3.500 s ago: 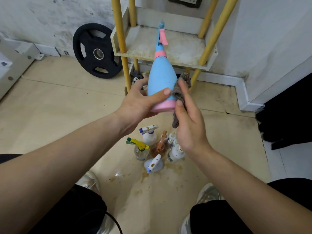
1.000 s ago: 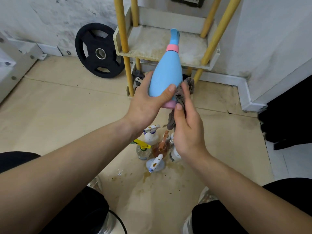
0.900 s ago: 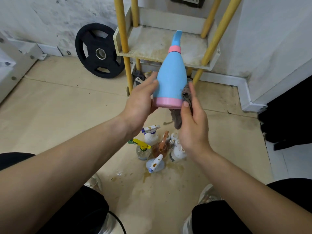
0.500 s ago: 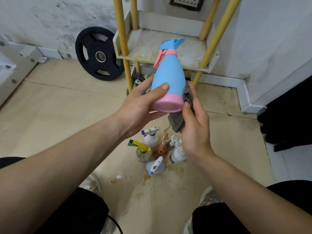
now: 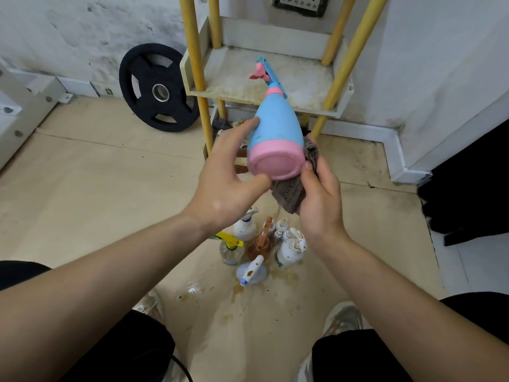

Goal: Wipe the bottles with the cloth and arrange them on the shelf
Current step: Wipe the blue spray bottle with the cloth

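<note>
While your left hand (image 5: 228, 183) grips the blue spray bottle (image 5: 275, 128) low on its body, thumb under the pink base rim and index finger laid up the blue side, the bottle hangs tilted in mid-air. Base faces you, nozzle points off toward 12 o'clock, in front of the shelf (image 5: 248, 92).

Your right hand (image 5: 319, 199) is at 4 o'clock of the base, fingers curled on the brown-grey cloth (image 5: 289, 191). Cloth is bunched between those fingers and the pink band, touching it. Loose end hangs below the base.

Shelf: cream tray on yellow posts at 12 o'clock, tray surface stained.

At 6 o'clock of your hands, small spray bottles stand in a tight cluster on the floor (image 5: 110, 175):
- white-trigger bottle (image 5: 243, 227), far left of the group
- yellow-trigger bottle (image 5: 230, 248), clear body, just at 7 o'clock of that one
- amber bottle (image 5: 260, 244), middle
- white bottle (image 5: 289, 250), at 3 o'clock of the amber one
- blue-tipped bottle (image 5: 252, 271), nearest you

Brown stains on the floor round the cluster.

Black weight plate (image 5: 158, 91) leans on the wall at 10 o'clock, just beside the shelf's left front post. Wall socket (image 5: 300, 4) at 12 o'clock, top edge. Your shoes show at 6 o'clock, right shoe (image 5: 344, 318) clearer than the left.
</note>
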